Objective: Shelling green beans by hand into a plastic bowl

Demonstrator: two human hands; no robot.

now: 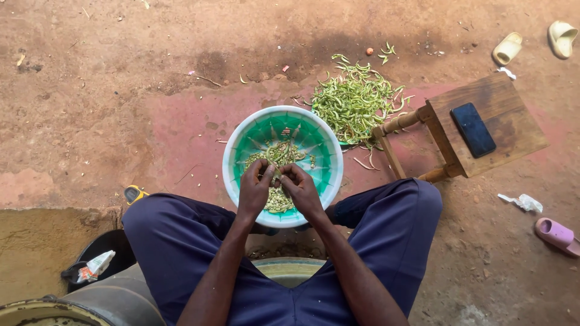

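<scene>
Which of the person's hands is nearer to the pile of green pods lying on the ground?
The right hand. It sits over the bowl on the side facing the pile of green pods; the left hand is beside it, farther from the pile.

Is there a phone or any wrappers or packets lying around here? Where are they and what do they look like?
Phone: flat on the wooden stool at right; a dark rectangle with its screen off.
Crumpled wrapper: lower left, on a dark container; white with red and dark patches.
Crumpled white scrap: on the ground right of the stool; whether paper or plastic is unclear.
</scene>
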